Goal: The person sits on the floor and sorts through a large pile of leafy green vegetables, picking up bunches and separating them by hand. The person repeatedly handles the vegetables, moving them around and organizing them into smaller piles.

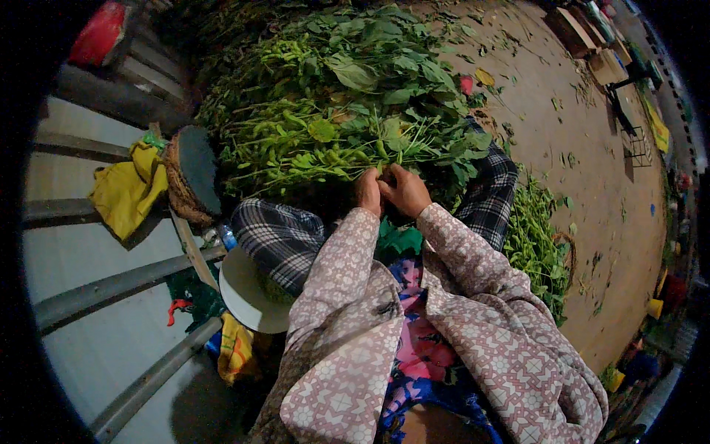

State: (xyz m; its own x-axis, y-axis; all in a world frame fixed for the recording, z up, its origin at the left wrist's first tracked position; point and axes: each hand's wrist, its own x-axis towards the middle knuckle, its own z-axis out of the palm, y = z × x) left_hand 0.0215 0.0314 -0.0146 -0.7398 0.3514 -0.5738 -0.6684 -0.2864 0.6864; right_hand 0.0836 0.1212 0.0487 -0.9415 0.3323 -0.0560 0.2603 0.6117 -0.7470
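Observation:
A big heap of green bean plants (296, 122), with leaves, stems and plump pods, lies in front of my knees. My left hand (368, 194) and my right hand (408, 194) meet at its near edge, fingers closed and thumbs close together. Both pinch at the base of a bunch of stems, where a green pod (381, 148) stands up just beyond the fingertips. Exactly what lies between the fingers is partly hidden by them. Beside my left knee sits a wide white basin (244, 292), its inside mostly covered by my leg.
More bean plants (540, 248) lie to the right of my leg. At left stand a woven round stool (194, 174) with a dark top and a yellow cloth (127, 194), near metal bars (118, 288). Cardboard boxes (573, 33) are at the far right; scattered leaves dot the brown floor (599, 200).

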